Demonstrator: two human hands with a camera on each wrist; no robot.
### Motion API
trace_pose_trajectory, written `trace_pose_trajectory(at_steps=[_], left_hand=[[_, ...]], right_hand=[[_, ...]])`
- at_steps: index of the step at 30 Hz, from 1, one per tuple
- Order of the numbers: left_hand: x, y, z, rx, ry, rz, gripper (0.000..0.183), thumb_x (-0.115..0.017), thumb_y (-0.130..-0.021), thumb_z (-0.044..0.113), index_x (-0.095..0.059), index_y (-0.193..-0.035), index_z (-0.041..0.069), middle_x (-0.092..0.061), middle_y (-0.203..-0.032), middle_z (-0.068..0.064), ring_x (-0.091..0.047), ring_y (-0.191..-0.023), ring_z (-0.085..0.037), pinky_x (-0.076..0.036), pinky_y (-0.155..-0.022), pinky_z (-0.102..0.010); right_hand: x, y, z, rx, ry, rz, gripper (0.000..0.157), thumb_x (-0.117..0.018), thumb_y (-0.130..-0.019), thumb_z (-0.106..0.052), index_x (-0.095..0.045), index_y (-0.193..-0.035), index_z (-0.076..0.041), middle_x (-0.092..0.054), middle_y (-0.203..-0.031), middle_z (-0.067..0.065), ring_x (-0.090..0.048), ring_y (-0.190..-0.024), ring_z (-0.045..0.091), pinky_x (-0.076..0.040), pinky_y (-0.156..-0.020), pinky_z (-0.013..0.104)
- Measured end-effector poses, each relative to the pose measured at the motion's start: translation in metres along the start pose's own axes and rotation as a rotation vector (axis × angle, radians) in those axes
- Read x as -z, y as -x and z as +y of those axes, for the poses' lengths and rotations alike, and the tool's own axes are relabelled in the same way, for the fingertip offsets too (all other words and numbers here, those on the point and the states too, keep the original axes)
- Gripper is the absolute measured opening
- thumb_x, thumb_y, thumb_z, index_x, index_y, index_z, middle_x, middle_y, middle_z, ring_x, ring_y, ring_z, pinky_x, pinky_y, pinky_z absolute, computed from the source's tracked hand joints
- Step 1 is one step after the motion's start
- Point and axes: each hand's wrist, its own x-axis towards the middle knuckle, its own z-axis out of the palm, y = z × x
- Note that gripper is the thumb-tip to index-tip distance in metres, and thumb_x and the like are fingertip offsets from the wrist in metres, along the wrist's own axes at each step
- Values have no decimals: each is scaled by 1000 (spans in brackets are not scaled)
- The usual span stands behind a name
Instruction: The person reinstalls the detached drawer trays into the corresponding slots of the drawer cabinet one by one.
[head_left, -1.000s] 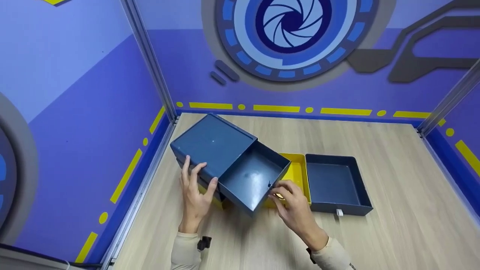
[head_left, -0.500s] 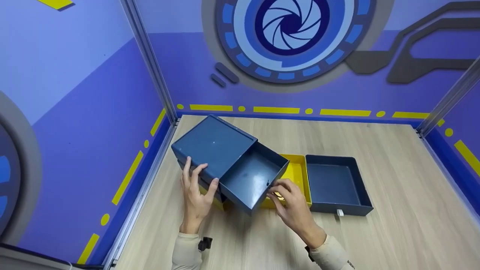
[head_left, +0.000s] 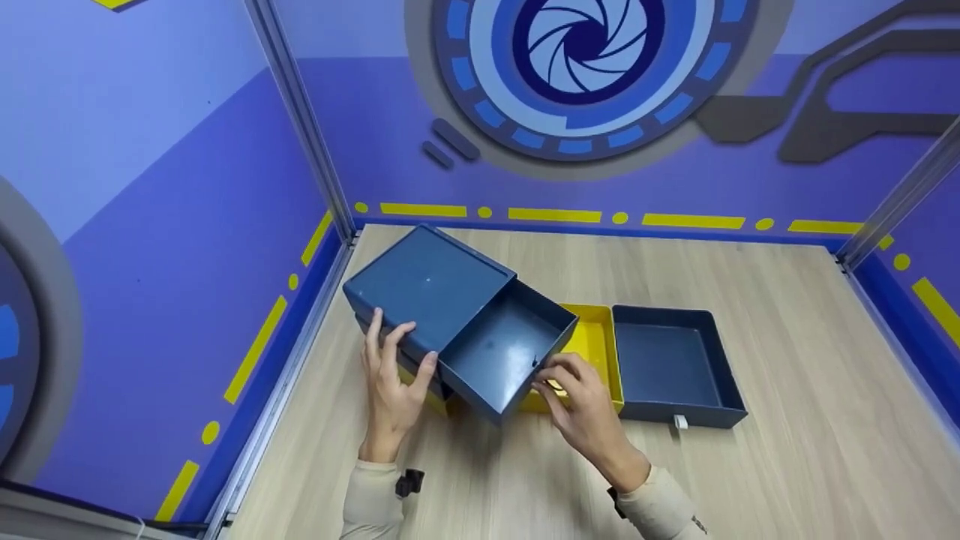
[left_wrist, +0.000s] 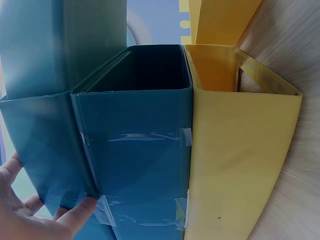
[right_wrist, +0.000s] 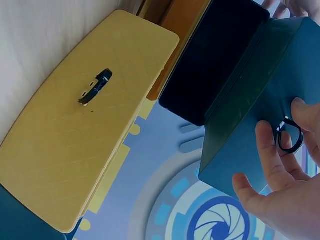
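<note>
A blue drawer cabinet point(head_left: 427, 281) stands at an angle on the left of the table. Its blue top drawer point(head_left: 510, 337) sticks well out toward my right hand point(head_left: 589, 405). That hand grips the small black pull loop point(right_wrist: 301, 139) on the drawer front, fingertips close around it. A dark bit of the loop pokes through inside the drawer. My left hand point(head_left: 394, 390) steadies the cabinet's near side, straight fingers over the top edge and thumb lower down. In the left wrist view, the blue middle casing point(left_wrist: 135, 165) and yellow bottom casing point(left_wrist: 240, 150) have open fronts, with clear tape along the joints.
Right of the cabinet, a yellow drawer point(head_left: 600, 349) with its own black loop point(right_wrist: 102, 82) lies partly hidden by the pulled-out drawer. Against it stands a second blue drawer point(head_left: 667, 367) with a white tab point(head_left: 680, 421) on its front. Patterned walls enclose the wooden table point(head_left: 802, 337).
The top drawer has slid very slightly into the cabinet, and my right hand has shifted a little left with it. My left hand keeps its place on the casing.
</note>
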Motion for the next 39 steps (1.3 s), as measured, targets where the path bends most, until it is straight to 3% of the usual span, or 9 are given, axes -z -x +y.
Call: trace_pose_trajectory(at_steps=[18, 39], left_hand=[[-1, 1, 1, 24, 2, -19, 48, -76, -93, 27, -63, -139, 20, -26, -175, -18, -25, -158, -48, -22, -119, -80], [1, 0, 1, 17, -10, -14, 49, -77, -93, 26, -63, -139, 19, -26, -175, -18, -25, -158, -47, -22, -119, -79]], right_hand=[[-4, -1, 0, -10, 5, 0, 23, -89, -82, 0, -74, -94, -12, -67, -105, 4, -63, -92, 17, -52, -83, 34], [-11, -7, -3, -28, -20, 19, 24, -90, -81, 0, -76, -94, -13, -70, -107, 1, -66, -100, 18, -52, -93, 43]])
